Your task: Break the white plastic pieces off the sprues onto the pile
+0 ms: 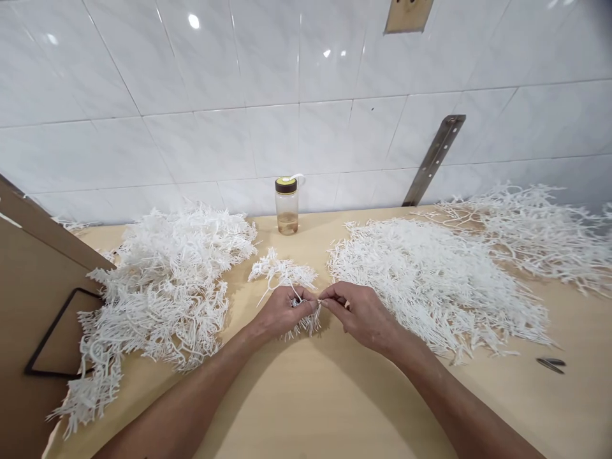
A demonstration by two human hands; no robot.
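Note:
Both hands meet above the middle of the table. My left hand [285, 311] is closed on a white branching sprig [287, 273], which looks like plastic foliage; its fringed ends stick out behind and below the fingers. My right hand [361, 312] pinches with thumb and forefinger right at the left fingertips. The small tip between them is too small to make out clearly. Close to the right hand lies a broad pile of short white sprigs [430, 280]. To the left of the left hand is a taller heap of white branched foliage [167, 280].
A clear bottle [287, 213] with brown liquid stands by the tiled wall. Thin white stems [540, 229] lie at the back right. A nail clipper-like metal piece [551, 364] rests at right. A cardboard-brown panel [38, 306] with a black handle frame borders the left.

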